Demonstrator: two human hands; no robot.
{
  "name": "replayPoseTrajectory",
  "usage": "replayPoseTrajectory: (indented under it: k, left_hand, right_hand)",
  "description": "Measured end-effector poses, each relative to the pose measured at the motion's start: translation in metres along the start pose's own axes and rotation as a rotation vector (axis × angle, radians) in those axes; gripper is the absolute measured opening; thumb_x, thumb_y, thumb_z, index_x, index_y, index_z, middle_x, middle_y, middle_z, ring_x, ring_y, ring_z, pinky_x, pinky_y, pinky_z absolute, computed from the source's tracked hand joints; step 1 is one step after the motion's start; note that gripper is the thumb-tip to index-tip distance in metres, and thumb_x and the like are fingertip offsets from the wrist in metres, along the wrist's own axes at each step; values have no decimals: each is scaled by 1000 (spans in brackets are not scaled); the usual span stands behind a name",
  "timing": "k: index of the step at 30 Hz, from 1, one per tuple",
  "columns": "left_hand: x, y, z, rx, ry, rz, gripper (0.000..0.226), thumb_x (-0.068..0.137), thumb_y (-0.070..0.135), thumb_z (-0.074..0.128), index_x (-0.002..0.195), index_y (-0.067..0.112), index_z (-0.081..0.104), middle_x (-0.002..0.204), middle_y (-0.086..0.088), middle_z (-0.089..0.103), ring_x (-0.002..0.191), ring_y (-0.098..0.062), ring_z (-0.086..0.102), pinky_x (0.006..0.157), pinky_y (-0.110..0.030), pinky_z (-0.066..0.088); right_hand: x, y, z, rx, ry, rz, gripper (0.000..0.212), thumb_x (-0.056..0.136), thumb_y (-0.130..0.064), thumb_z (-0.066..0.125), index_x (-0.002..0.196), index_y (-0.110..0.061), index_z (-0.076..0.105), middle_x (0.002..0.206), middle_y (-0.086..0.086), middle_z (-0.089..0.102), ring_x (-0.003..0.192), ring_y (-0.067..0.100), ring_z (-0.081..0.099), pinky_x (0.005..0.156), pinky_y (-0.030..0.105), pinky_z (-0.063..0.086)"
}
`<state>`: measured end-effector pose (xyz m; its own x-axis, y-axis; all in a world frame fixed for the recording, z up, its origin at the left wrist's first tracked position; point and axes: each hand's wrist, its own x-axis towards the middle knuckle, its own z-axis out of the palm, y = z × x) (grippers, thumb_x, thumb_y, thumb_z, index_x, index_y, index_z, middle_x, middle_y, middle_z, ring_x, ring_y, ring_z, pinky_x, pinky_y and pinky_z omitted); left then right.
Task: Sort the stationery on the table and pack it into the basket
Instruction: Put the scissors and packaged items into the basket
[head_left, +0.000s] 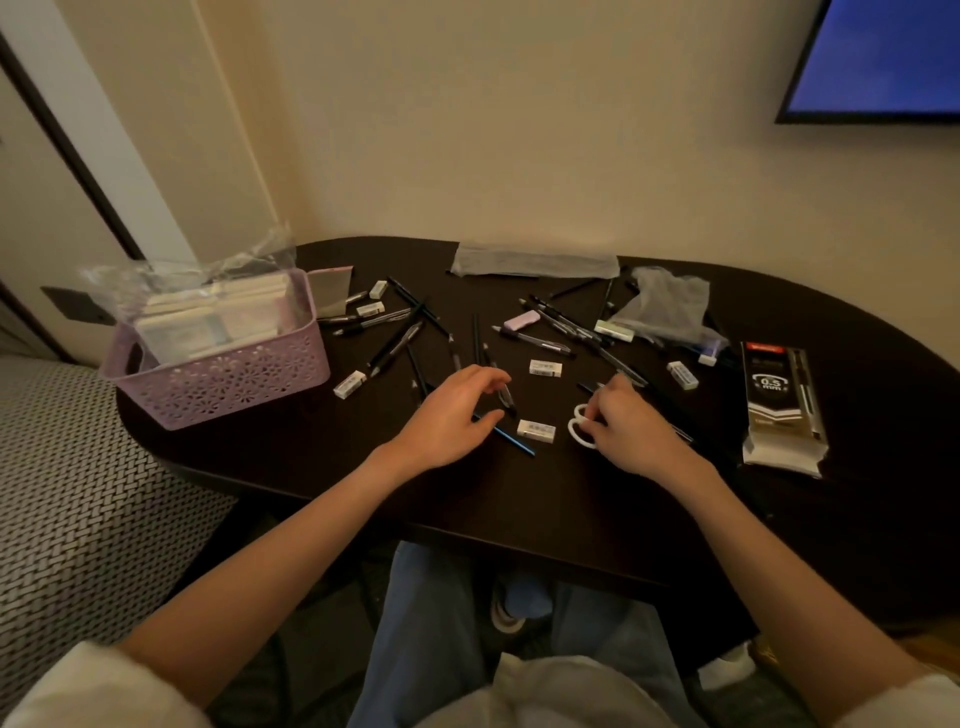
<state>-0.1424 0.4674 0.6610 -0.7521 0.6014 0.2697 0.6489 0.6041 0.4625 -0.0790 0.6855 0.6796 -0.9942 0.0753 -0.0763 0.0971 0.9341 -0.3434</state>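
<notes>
A lilac openwork basket (228, 387) stands at the left end of the dark table (571, 509), with notebooks and clear wrap inside. Several black pens (392, 345) and white erasers (545, 368) lie scattered over the tabletop. My left hand (452, 415) hovers over a blue-tipped pencil (514, 440) with fingers loosely curled, holding nothing. My right hand (631, 431) pinches the white handles of a pair of scissors (579, 428), fingers curled round them. An eraser (536, 430) lies between the two hands.
A pen box marked 0.5 mm (782, 405) lies at the right. Grey pouches (535, 260) and a crumpled plastic bag (667, 304) sit at the back. A pink-edged card (330, 291) leans beside the basket. A wall screen (883, 57) hangs at the upper right.
</notes>
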Motion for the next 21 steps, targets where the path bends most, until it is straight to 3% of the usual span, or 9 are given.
replayPoseTrajectory:
  k: [6, 8, 10, 14, 17, 21]
  left_hand:
    - [8, -13, -12, 33, 28, -19, 44, 91, 19, 63, 133, 19, 50, 129, 3, 55, 119, -7, 51, 101, -22, 42]
    - [10, -18, -16, 51, 27, -31, 44, 91, 19, 63, 133, 19, 50, 130, 3, 54, 120, -7, 51, 100, -20, 41]
    - [14, -23, -21, 71, 30, -43, 43, 92, 20, 63, 133, 19, 51, 130, 3, 55, 119, -6, 51, 100, -20, 41]
    - [22, -34, -30, 130, 72, -83, 40, 92, 18, 62, 131, 18, 53, 127, 2, 56, 117, -9, 52, 96, -20, 42]
    - [41, -55, -41, 157, 170, -228, 35, 90, 9, 59, 124, 13, 58, 122, -3, 58, 112, -15, 56, 95, -28, 48]
    - [82, -97, -60, 128, 352, -495, 27, 83, 2, 60, 110, 5, 64, 111, -11, 63, 102, -23, 60, 86, -33, 50]
  right_hand:
    - [16, -24, -9, 401, 328, -143, 11, 98, -20, 51, 108, -14, 53, 107, 1, 50, 79, 6, 52, 70, 18, 42]
    - [23, -32, -12, 550, 385, -174, 11, 98, -17, 50, 109, -14, 52, 103, 3, 57, 84, 8, 57, 72, 22, 48]
    - [30, -42, -15, 763, 396, -168, 10, 98, -14, 49, 108, -16, 51, 101, 5, 62, 82, 14, 62, 72, 28, 54]
    - [45, -56, -21, 1129, 349, -109, 14, 97, -7, 49, 110, -11, 54, 96, 5, 67, 64, 5, 59, 58, 16, 50]
    - [62, -62, -27, 1364, 259, -47, 23, 94, 2, 47, 112, -5, 60, 93, 9, 66, 62, 7, 52, 55, 19, 45]
    - [88, -74, -39, 1538, 249, -89, 32, 91, 1, 37, 93, -5, 68, 84, 9, 53, 61, 10, 42, 54, 22, 39]
